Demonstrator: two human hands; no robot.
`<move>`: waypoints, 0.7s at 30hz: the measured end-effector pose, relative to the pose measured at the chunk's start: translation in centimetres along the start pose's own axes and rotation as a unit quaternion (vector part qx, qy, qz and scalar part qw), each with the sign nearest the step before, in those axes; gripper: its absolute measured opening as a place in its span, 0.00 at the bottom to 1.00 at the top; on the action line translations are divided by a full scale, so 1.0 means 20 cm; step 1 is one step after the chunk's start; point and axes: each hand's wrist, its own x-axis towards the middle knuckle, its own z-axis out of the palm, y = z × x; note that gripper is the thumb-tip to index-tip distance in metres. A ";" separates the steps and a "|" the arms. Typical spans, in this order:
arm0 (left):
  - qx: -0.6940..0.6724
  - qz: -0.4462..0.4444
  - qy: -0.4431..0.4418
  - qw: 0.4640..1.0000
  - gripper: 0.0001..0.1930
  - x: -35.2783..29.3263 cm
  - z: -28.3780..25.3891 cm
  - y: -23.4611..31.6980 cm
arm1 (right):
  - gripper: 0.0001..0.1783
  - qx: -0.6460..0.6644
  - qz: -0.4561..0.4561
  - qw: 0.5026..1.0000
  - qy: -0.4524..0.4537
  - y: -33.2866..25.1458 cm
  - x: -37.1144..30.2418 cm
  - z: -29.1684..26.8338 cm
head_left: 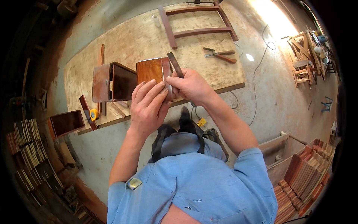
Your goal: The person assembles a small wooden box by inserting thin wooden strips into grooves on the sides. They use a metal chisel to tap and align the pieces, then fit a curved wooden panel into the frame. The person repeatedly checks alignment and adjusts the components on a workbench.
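A glossy brown wooden box-like piece (150, 71), perhaps a drawer, stands at the table's near edge. My left hand (149, 102) grips its near right corner, fingers laid over the reddish front board. Closed around a flat dark bar (175, 65) is my right hand (192, 86); the bar slants up and left past the thumb, beside the board's right edge. Whether it is a file or another tool I cannot tell. My right fingertips come close to the left ones at the board, and the palm hides the bar's lower part.
On the worktable (123, 41) lie pincers (222, 55) and a dark wooden frame (201, 33). To the left are a small cabinet carcass (113, 83), a yellow tape measure (94, 114) and another drawer (67, 123). Stacked wood strips (309, 164) fill the right. A cable (256, 89) crosses the floor.
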 end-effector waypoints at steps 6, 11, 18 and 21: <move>-0.021 -0.005 0.006 1.000 0.15 -0.01 0.00 0.00 | 0.13 0.001 0.006 1.000 -0.005 0.00 0.01 0.00; -0.067 -0.014 0.017 0.998 0.14 -0.02 -0.01 -0.03 | 0.13 -0.018 0.015 1.000 -0.015 -0.02 0.00 0.00; -0.067 -0.007 0.008 0.998 0.17 -0.02 0.00 -0.04 | 0.12 -0.043 0.002 0.999 -0.017 -0.03 0.00 0.00; -0.043 -0.005 -0.019 0.999 0.19 0.00 -0.03 0.00 | 0.12 -0.039 -0.008 0.999 -0.002 -0.04 -0.02 0.01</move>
